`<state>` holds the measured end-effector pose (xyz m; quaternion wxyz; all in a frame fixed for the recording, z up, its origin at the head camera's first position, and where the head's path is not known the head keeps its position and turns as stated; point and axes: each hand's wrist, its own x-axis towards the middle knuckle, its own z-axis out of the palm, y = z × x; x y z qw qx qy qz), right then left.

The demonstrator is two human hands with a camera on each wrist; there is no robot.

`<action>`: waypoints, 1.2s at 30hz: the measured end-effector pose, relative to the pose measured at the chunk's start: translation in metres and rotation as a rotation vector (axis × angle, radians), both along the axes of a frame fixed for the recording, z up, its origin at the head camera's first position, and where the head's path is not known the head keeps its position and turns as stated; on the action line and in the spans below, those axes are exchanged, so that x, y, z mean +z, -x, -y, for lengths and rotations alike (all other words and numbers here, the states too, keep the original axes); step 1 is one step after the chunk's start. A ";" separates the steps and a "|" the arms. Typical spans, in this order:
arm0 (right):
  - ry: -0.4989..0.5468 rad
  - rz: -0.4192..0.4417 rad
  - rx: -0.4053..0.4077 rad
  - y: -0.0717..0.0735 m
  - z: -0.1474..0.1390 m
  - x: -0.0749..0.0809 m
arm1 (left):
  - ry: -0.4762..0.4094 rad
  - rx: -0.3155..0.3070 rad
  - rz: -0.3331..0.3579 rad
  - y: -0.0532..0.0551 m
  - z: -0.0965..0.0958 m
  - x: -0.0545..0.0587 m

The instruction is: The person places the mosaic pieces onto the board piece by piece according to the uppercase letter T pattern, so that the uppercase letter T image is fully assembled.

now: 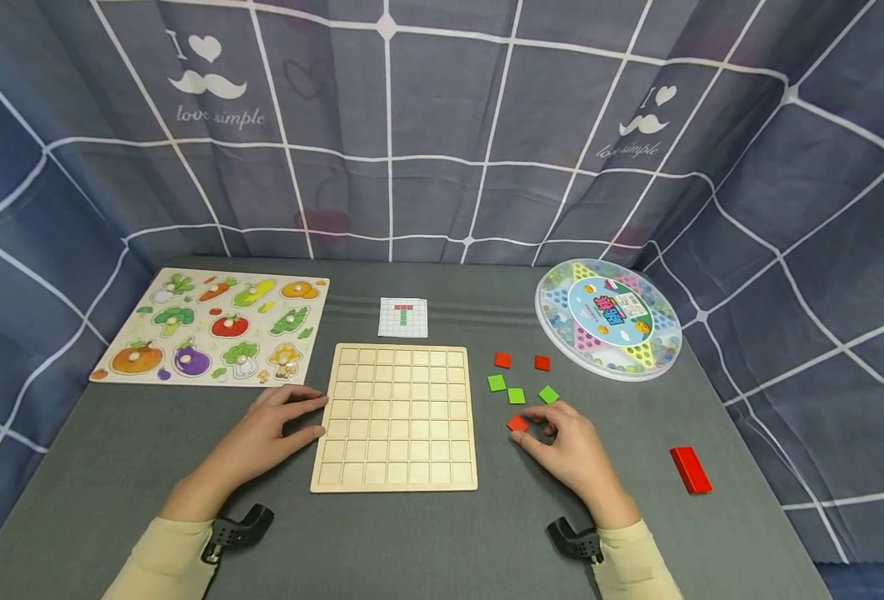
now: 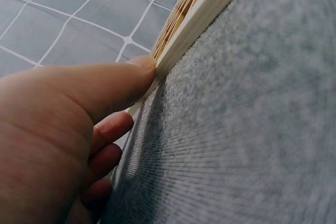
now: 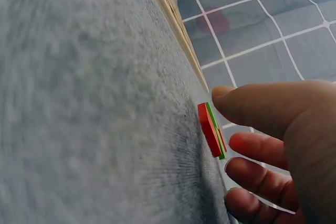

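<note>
At three o'clock from the square pale wooden grid board (image 1: 398, 418), the right hand (image 1: 567, 440) straddles a red square tile (image 1: 516, 423), thumb and fingers parted, apparently for pick-up, which calls for a pinch, while the left hand (image 1: 267, 427) touches the nine o'clock edge.

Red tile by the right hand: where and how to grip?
Likely a pinch on opposite edges of the red tile, with the right hand coming from above and its right. The tile is a thin square lying flat on the table, so its edges offer the hold; the green tiles lie on its far side.
</note>
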<state>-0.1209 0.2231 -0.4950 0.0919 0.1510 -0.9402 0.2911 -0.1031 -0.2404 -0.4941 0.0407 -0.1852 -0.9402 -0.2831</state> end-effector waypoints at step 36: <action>-0.114 0.009 0.196 0.064 0.069 0.048 | 0.002 0.016 0.001 -0.003 -0.002 0.002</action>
